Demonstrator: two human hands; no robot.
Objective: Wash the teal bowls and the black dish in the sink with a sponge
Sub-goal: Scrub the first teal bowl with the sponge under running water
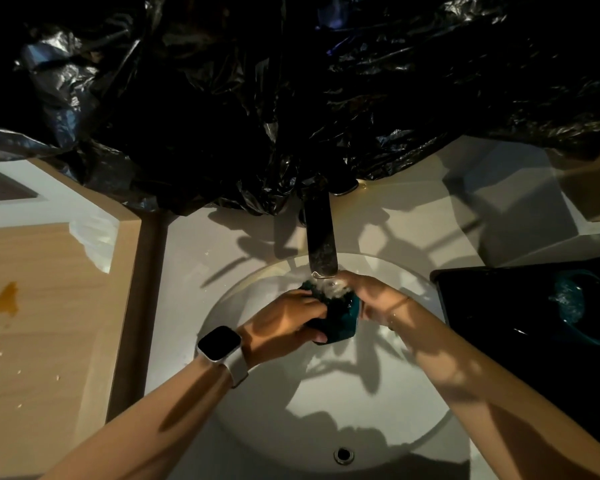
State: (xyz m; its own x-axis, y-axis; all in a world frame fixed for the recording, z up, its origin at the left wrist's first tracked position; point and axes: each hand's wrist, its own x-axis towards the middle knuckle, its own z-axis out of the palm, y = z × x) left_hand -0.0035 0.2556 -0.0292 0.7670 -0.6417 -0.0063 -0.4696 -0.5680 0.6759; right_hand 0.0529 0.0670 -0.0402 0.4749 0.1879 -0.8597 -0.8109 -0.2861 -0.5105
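Over the round white sink (264, 424), both hands hold a teal bowl (340, 323) under water running from the dark faucet (321, 237). My left hand (284, 323), with a watch on its wrist, grips the bowl's left side, fingers curled over the rim. My right hand (374, 299) holds the bowl's right side, close under the stream. Water splashes on the bowl's top edge. A second teal bowl (568, 303) sits in the black dish (499, 306) on the counter to the right. No sponge is visible.
Black plastic sheeting (291, 98) hangs behind the faucet. A wooden counter (49, 306) with orange stains lies to the left. A white box (520, 202) stands at the back right. The sink's overflow hole (343, 455) is at its near edge.
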